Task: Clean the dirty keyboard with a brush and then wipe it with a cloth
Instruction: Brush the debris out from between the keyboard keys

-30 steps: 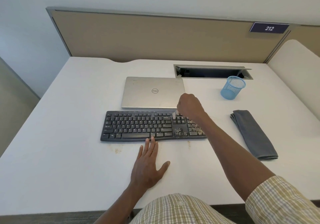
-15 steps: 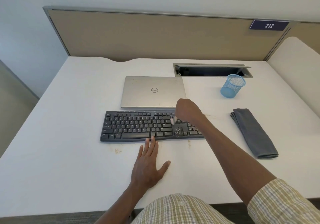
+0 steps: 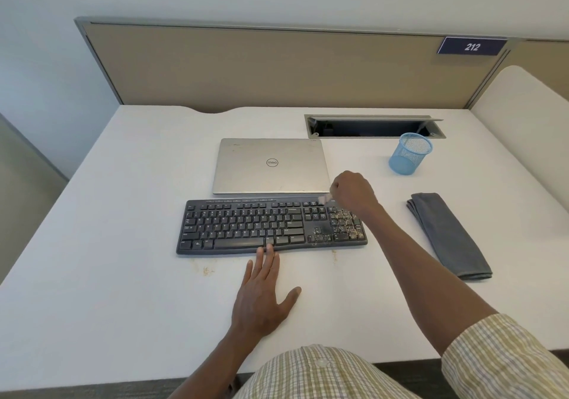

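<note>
On the table [image 3: 123,275], before a closed laptop [image 3: 271,166], lies the keyboard [image 3: 271,227], crumbs on its right keys. The right hand [image 3: 352,192] grips a blurred brush [image 3: 324,198] above its far edge; the left hand [image 3: 261,294] lies flat, fingers [image 3: 269,252] touching its near edge. The cloth [image 3: 446,234] lies folded to the right.

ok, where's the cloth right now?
Head view: the folded grey cloth lies untouched on the desk, right of the keyboard, below the blue mesh cup.

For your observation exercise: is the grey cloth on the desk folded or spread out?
Folded. The grey cloth lies as a narrow strip with stacked layers showing along its edge.
</note>
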